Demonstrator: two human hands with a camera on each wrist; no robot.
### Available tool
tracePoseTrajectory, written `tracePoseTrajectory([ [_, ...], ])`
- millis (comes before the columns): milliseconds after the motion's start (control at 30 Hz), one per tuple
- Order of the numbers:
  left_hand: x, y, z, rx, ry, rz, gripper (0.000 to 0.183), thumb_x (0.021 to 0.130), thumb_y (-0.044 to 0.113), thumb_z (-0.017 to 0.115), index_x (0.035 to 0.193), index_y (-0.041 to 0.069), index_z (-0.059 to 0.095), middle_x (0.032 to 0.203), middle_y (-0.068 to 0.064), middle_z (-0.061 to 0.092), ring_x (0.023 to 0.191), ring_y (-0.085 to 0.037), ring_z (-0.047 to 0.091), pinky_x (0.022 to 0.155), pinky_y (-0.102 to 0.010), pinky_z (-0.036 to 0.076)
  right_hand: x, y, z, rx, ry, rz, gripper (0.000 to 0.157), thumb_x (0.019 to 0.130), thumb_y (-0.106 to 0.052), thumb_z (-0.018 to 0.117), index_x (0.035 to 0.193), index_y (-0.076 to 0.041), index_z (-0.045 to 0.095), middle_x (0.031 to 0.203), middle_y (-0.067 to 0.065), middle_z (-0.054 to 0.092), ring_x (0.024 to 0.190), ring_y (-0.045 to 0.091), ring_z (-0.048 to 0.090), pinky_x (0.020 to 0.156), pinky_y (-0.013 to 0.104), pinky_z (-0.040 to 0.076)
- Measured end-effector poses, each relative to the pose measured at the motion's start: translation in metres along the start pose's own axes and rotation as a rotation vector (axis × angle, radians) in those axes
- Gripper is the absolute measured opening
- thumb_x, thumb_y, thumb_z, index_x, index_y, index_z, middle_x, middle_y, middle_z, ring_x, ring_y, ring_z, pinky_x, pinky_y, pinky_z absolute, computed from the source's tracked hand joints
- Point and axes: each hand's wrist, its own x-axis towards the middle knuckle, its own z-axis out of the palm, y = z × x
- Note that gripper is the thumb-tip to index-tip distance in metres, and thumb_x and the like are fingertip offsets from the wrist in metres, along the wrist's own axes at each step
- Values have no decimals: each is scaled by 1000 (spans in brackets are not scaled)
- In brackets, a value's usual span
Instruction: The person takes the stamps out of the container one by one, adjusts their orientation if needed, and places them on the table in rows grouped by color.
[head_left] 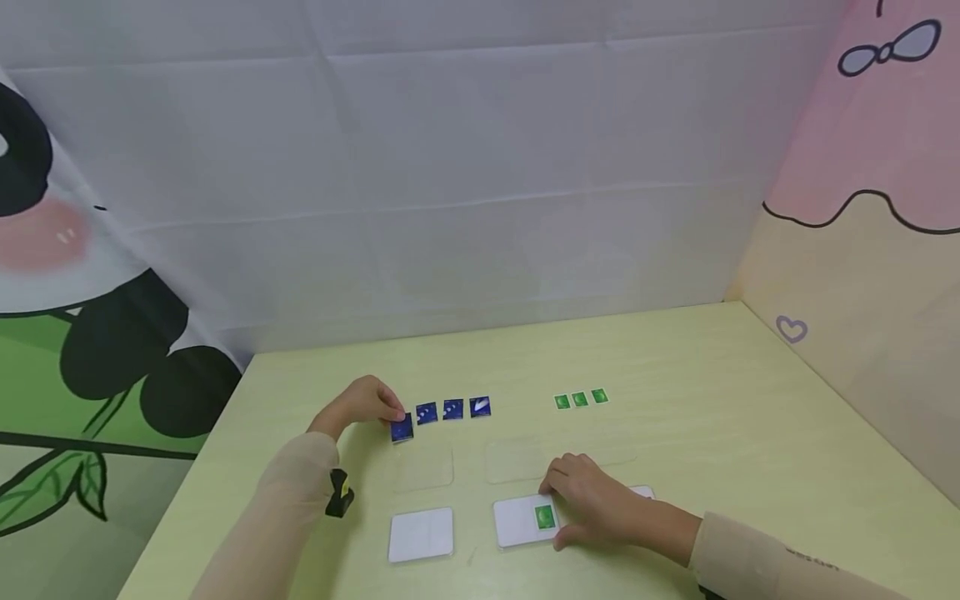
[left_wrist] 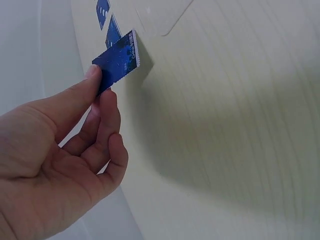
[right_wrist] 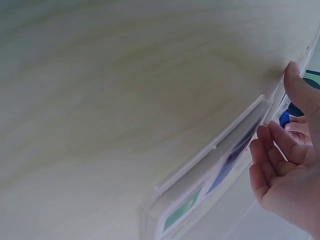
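Observation:
My left hand (head_left: 365, 402) pinches a small dark blue stamp (left_wrist: 119, 59) with a toothed edge between thumb and fingers. In the left wrist view the stamp is tilted, its shadow falling on the table beside it. Three more blue stamps (head_left: 453, 409) lie in a row to its right. My right hand (head_left: 592, 500) holds the right end of a white card (head_left: 517, 522), thumb at the lower edge and fingers at the upper one. On that card, close to the fingers, is a green stamp (head_left: 545, 517).
Three green stamps (head_left: 580, 399) lie at the back right. A blank white card (head_left: 421, 535) is at front left. Behind the cards lie clear rectangular covers (head_left: 424, 468). Partly behind the right hand is another card (right_wrist: 200, 185) bearing green and blue pieces, in a clear case.

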Motion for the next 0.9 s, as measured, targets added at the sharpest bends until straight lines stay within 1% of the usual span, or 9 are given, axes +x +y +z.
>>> tracePoseTrajectory([
  [233, 7, -3, 4, 6, 36, -20, 13, 86, 13, 71, 90, 2, 75, 82, -8, 75, 73, -15, 68, 75, -32, 53, -1, 1, 1, -8, 19, -18, 55, 70, -47, 80, 109, -11, 64, 103, -6, 60, 94, 6, 47, 90, 28, 41],
  [433, 8, -3, 8, 39, 73, -7, 9, 84, 10, 72, 86, 1, 75, 79, -8, 74, 70, -14, 64, 66, -26, 50, 0, -2, 2, 4, 11, -17, 55, 71, -48, 80, 109, -11, 63, 103, -6, 60, 94, 6, 46, 90, 28, 41],
  [533, 11, -4, 12, 49, 102, -17, 8, 83, 9, 73, 84, 2, 75, 79, -7, 74, 69, -12, 61, 64, -23, 47, -1, -3, 2, 8, 0, -5, 56, 71, -48, 80, 109, -11, 63, 103, -6, 60, 93, 6, 46, 90, 28, 41],
  [633, 12, -6, 15, 75, 127, -15, 8, 84, 10, 72, 85, 2, 74, 81, -8, 73, 70, -12, 58, 65, -24, 46, -2, -3, 1, 13, -6, -2, 55, 71, -47, 80, 109, -11, 63, 103, -6, 60, 93, 6, 46, 90, 28, 41],
  [733, 14, -6, 16, 102, 150, -12, 9, 86, 10, 70, 87, 2, 74, 85, -9, 73, 74, -14, 58, 69, -28, 48, -2, -2, 1, 9, -8, -3, 55, 71, -47, 79, 110, -11, 63, 104, -6, 60, 94, 6, 45, 90, 27, 40],
  [900, 17, -5, 16, 118, 178, -5, 8, 88, 10, 68, 88, 4, 74, 90, -10, 72, 79, -17, 59, 74, -33, 50, 0, 1, 2, -9, -5, -5, 55, 72, -48, 79, 110, -11, 63, 104, -6, 60, 94, 6, 46, 90, 27, 40],
])
